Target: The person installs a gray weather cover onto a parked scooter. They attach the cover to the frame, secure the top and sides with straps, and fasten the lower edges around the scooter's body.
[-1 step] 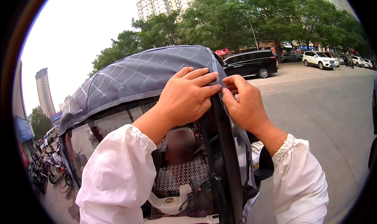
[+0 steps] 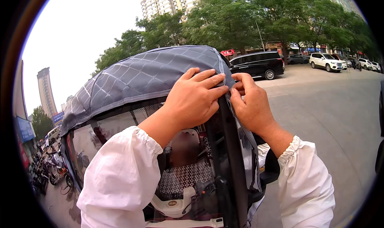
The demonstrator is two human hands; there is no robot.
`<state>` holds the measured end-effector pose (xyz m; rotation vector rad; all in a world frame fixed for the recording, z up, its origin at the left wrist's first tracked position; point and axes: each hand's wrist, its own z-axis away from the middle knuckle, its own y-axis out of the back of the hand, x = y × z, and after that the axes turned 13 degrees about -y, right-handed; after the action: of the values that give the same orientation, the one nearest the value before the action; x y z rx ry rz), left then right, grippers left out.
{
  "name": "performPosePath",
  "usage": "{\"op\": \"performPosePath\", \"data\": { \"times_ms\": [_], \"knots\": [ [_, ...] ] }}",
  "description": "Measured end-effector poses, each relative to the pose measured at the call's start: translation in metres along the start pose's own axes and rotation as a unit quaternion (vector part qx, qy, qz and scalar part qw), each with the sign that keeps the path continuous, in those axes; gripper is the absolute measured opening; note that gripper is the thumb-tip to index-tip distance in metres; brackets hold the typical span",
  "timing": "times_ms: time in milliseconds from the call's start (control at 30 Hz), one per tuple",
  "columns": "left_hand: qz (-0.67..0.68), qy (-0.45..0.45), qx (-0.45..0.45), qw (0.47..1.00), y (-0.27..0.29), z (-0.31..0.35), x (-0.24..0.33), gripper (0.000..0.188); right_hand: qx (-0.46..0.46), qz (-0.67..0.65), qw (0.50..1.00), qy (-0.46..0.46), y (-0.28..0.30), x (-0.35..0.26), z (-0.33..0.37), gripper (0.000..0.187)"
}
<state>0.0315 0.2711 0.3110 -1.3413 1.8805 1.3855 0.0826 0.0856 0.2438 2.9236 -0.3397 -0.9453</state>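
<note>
A grey fabric canopy (image 2: 134, 76) with a pale diamond pattern covers the top of a small vehicle. My left hand (image 2: 196, 96) lies over its right front corner, fingers stretched out on the cloth. Beside it, on the outer side of the corner, my right hand (image 2: 253, 104) pinches the canopy's edge between thumb and bent fingers; the exact spot gripped is partly hidden. Below the corner runs a dark upright post (image 2: 236, 164). Through the clear front window show a seat with a black-and-white patterned cover (image 2: 186, 179) and a white steering part (image 2: 172, 208).
Concrete paving (image 2: 316, 112) stretches off to the right. A black van (image 2: 258, 65) and a white car (image 2: 326, 62) stand beyond, under green trees (image 2: 240, 18). Parked scooters (image 2: 56, 168) crowd the far left. Tall buildings rise behind.
The whole view has shifted very slightly. Both hands stay at the canopy corner, with the right fingers moved only a little.
</note>
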Motion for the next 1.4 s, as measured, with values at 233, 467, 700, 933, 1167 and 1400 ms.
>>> {"op": "performPosePath", "data": {
  "times_ms": [233,467,700,933,1167,1400],
  "knots": [
    [0.135,0.044,0.065,0.988,0.012,0.023,0.000,0.035,-0.003,0.239,0.958,0.159,-0.004,-0.010,-0.003,0.051],
    [-0.149,0.326,-0.074,0.930,0.082,0.164,-0.033,0.079,0.044,0.375,0.902,0.207,-0.028,-0.059,0.005,0.073],
    [-0.145,0.287,-0.123,0.939,0.123,0.219,-0.029,0.081,-0.076,0.323,0.880,0.339,-0.170,-0.142,0.008,0.094],
    [-0.120,0.297,-0.172,0.932,0.167,0.303,-0.021,0.079,-0.106,0.361,0.861,0.343,-0.147,-0.142,0.046,0.090],
    [-0.166,0.300,-0.103,0.934,0.170,0.307,-0.018,0.067,-0.025,0.267,0.903,0.336,-0.158,-0.154,0.057,0.070],
    [-0.163,0.283,-0.038,0.944,0.157,0.315,-0.017,0.066,0.052,0.234,0.909,0.340,-0.154,-0.173,0.038,0.059]
  ]
}}
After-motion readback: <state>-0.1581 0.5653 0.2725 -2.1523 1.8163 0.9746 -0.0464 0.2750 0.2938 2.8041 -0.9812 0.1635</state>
